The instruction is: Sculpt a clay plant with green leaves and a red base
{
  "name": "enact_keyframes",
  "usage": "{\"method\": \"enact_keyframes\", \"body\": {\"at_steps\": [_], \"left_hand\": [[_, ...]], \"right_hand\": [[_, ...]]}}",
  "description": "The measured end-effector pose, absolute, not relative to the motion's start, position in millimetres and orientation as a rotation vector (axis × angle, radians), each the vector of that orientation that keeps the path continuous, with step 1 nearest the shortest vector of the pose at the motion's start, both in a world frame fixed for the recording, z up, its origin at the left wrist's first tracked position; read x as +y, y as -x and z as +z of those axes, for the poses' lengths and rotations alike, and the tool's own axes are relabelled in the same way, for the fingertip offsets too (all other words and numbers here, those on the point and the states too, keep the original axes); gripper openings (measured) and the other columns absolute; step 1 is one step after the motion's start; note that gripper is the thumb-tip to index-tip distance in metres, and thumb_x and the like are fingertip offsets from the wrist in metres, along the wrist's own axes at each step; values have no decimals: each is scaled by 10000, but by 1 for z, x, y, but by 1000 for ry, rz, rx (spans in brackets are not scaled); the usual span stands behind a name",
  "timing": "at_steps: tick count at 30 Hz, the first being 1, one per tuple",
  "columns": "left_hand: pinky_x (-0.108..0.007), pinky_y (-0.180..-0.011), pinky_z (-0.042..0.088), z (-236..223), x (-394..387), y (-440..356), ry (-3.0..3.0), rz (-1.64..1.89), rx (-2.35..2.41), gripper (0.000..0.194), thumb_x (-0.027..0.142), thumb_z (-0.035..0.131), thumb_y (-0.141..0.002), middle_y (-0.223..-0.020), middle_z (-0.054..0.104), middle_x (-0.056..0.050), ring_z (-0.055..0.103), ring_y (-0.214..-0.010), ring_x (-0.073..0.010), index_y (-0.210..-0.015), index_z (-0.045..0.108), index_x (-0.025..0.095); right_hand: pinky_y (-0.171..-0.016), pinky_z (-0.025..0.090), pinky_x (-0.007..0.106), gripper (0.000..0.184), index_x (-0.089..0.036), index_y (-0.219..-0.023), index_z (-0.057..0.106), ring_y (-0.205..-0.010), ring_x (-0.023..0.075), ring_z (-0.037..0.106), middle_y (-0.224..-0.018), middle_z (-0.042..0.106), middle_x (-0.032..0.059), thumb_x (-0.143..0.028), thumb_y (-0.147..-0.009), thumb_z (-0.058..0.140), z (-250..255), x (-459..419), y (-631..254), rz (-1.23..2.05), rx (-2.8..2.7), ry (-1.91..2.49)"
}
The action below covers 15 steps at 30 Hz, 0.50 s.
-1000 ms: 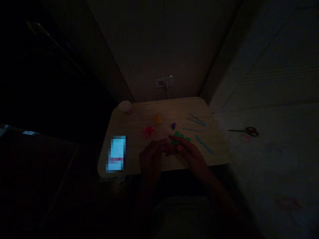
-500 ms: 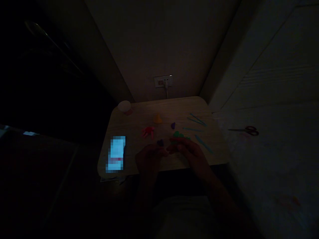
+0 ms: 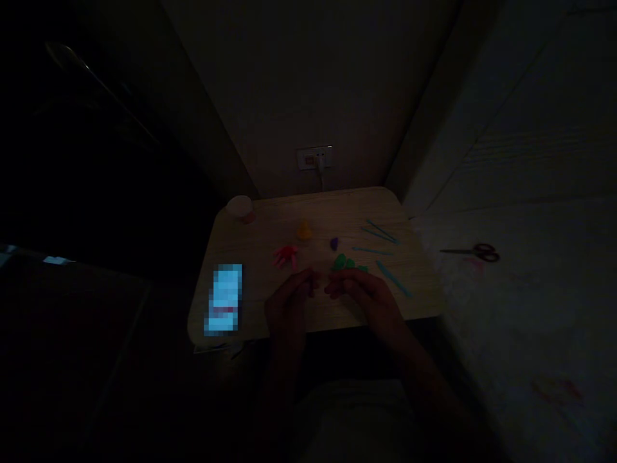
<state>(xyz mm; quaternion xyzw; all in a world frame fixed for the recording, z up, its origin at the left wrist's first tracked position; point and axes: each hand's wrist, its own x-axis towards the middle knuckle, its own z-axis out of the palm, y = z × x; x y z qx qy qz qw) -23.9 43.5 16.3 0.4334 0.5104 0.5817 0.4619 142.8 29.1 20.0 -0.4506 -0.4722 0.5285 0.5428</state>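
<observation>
blue sticks [image 3: 394, 279] nearby; our right hand [image 3: 371, 296] partly hides lumpy green pieces [image 3: 341, 262] — fingers [image 3: 354, 276] curled, left hand [image 3: 289, 302] too, hold unclear.

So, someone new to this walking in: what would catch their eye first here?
Most likely the bright, pixelated blue screen at the near left of the small wooden table, as everything around it is so dark. Next come the small colored pieces mid-table: a red one with pinkish legs, an orange one beyond it, and green ones just past the right hand.
</observation>
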Motion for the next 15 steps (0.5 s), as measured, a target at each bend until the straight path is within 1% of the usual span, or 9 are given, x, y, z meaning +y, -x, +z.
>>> {"method": "enact_keyframes", "body": {"at_steps": [3,6,7,9,11,13,15], "left_hand": [[-299,-746,615,14,43,23,-1012,1421,1264,211,302,853,-795,-930,846,-88,775,-824,-215,-976,864,195],[-296,-750,620,13,43,21,-936,1433,1206,267,287,905,-736,-905,844,-77,788,-810,-213,-979,845,195],[-288,-725,613,13,43,21,-925,1427,1176,298,303,912,-735,-891,840,-72,779,-773,-203,-1002,838,195],[-277,-687,595,16,42,21,-933,1385,1122,351,363,889,-784,-876,832,-68,754,-718,-184,-1083,823,191],[-272,-690,585,20,42,21,-963,1319,1076,382,418,831,-853,-882,825,-72,741,-725,-180,-1152,809,181],[-271,-729,590,23,41,21,-996,1232,1032,384,427,807,-873,-948,829,-84,754,-801,-195,-1165,807,177],[-279,-784,605,24,41,21,-1009,1156,996,386,408,832,-843,-1056,831,-98,772,-905,-220,-1157,805,184]], "right_hand": [[-809,620,377,284,-237,-1065,797,-831,222,767,-901,825,57,-479,-1012,657,17,30,-143,1242,-1145,1071],[-834,627,382,247,-250,-1139,783,-863,223,777,-968,834,65,-425,-1026,650,16,28,-143,1132,-1230,1101],[-875,625,398,237,-262,-1178,775,-913,233,780,-1025,835,70,-400,-1013,677,16,27,-143,1053,-1293,1113],[-998,595,454,286,-294,-1251,759,-1097,271,757,-1205,808,86,-358,-973,743,18,26,-143,872,-1480,1109],[-1097,542,507,364,-321,-1312,744,-1276,307,681,-1388,729,97,-327,-949,778,20,25,-145,724,-1664,1079],[-1127,518,526,397,-331,-1359,729,-1353,318,624,-1487,658,107,-301,-964,760,22,25,-146,642,-1777,1058],[-1123,516,525,397,-334,-1382,721,-1355,314,619,-1506,642,113,-274,-990,725,24,27,-149,604,-1833,1050]]}}
